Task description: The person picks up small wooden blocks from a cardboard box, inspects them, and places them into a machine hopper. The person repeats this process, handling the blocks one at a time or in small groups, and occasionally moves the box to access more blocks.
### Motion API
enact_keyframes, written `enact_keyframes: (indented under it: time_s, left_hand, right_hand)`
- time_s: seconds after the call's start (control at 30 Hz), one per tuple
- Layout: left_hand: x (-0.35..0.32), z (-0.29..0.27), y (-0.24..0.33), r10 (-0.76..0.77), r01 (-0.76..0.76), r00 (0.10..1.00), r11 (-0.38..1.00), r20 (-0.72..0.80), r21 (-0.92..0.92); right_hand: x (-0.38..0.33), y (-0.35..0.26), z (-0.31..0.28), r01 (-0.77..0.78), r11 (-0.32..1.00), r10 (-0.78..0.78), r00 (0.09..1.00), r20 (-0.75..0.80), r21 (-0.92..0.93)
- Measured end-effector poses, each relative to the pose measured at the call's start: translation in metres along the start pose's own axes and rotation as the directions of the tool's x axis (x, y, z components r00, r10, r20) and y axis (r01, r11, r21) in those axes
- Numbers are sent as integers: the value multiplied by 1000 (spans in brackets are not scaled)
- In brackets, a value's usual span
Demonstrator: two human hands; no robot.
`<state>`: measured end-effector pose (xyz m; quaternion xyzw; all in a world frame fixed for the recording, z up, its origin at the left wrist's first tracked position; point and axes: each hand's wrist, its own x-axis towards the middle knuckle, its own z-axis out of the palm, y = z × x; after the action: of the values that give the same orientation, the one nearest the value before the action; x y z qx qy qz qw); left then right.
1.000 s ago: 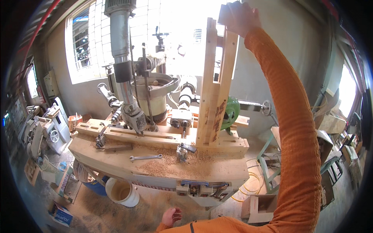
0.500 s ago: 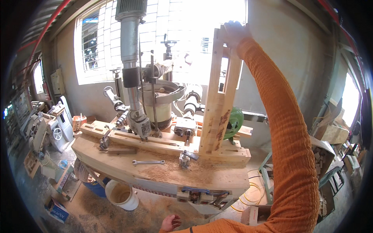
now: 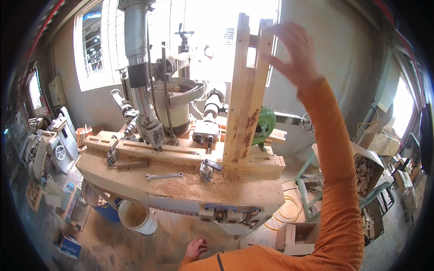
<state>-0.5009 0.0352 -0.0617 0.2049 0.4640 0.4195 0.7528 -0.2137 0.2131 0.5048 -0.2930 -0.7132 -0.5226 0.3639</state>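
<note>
My right hand [image 3: 296, 54] is raised at the right of the tall wooden post frame [image 3: 244, 104], fingers stretched and thumb apart. Its fingertips overlap the frame's upper right edge; whether they touch it I cannot tell. Nothing is in this hand. The frame stands upright on the right end of a long slotted wooden base [image 3: 158, 147] on the workbench [image 3: 131, 174]. Low in front of my body hangs my left hand [image 3: 197, 248], fingers loosely curled but apart, nothing visible in it. A combination wrench [image 3: 164, 175] and a metal clamp [image 3: 206, 170] are on the sawdust-strewn bench top.
A grey machine column [image 3: 138, 74] comes down onto the base at left. Behind the post is a green round machine part [image 3: 265, 124]. A white bucket [image 3: 138, 217] stands on the floor before the bench, a cardboard box [image 3: 294, 237] at right. A yellow hose [image 3: 289, 207] lies nearby.
My right hand has let go of the post's top and moved down and right, its fingers spreading. The whole view has shifted slightly, and my left hand stays low.
</note>
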Motion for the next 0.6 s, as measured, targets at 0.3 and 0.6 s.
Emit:
enact_keyframes:
  time_s: [0.3, 0.6]
  left_hand:
    - [5, -27, -28, -5, 107, 991, 617, -133, 779]
    - [35, 25, -63, -115, 40, 993, 341, -1, 939]
  right_hand:
    - [-263, -108, -51, -480, 815, 358, 858, 369, 324]
    - [-416, -41, -148, -855, 513, 633, 318, 706, -75]
